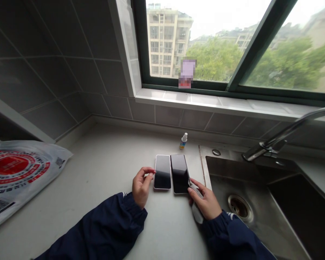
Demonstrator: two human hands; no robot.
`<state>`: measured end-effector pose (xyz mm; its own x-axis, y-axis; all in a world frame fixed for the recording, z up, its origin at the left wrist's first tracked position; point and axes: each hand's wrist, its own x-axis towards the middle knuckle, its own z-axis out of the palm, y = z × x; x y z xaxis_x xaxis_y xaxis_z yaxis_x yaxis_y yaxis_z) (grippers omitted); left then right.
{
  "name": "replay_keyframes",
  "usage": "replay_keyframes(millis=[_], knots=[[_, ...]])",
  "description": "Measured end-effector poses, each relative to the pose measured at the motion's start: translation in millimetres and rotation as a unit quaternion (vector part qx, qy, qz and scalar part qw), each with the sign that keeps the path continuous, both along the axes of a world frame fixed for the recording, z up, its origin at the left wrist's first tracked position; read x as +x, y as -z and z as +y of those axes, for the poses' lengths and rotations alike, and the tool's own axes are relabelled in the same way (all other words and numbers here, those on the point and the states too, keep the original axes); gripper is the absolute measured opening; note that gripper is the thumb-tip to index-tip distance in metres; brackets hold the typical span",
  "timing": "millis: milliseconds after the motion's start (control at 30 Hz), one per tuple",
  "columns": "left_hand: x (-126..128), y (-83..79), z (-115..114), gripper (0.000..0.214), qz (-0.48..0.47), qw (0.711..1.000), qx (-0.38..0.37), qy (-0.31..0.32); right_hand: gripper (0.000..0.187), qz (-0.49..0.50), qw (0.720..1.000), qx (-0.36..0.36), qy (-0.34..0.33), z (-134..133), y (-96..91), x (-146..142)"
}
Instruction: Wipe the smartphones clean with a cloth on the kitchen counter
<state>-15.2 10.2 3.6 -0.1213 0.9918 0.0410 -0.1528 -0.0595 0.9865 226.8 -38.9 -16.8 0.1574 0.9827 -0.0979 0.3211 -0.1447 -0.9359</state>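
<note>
Two smartphones lie side by side on the counter with dark screens up: a light-rimmed smartphone (163,172) on the left and a black smartphone (180,175) on the right. My left hand (142,186) is at the left edge of the light-rimmed one, thumb and index finger drawn together in a pinch; whether anything sits between them I cannot make out. At the lower right edge of the black one, my right hand (206,200) grips a grey cloth (197,213), which hangs below the fingers. Behind the phones a small spray bottle (183,141) stands upright.
To the right is a steel sink (219,180) with a chrome faucet (262,148). A printed plastic bag (24,173) lies at the left on the pale counter (103,159). A tiled wall and a window sill (206,103) bound the back.
</note>
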Motion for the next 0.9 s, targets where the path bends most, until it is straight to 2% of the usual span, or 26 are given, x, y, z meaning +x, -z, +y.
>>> replay_keyframes(millis=[200,400,533,667,900], knots=[[6,-0.1,3,0.019,0.072,0.995,0.059,-0.022,0.075,0.050,0.999,0.012,-0.007,-2,-5.2,-1],[10,1.2,4,0.019,0.106,0.990,0.086,-0.023,0.072,0.061,0.998,0.017,-0.005,-2,-9.2,0],[10,0.4,10,0.020,0.124,0.987,0.100,-0.029,0.065,0.046,0.999,0.026,-0.010,-2,-9.0,0],[7,-0.9,27,0.025,0.157,0.980,0.122,-0.026,0.058,0.014,0.999,0.042,-0.020,-3,-8.4,3],[-1,1.4,45,0.041,0.238,0.962,0.133,0.012,0.026,-0.106,0.985,0.113,-0.071,-13,-14.9,-4]])
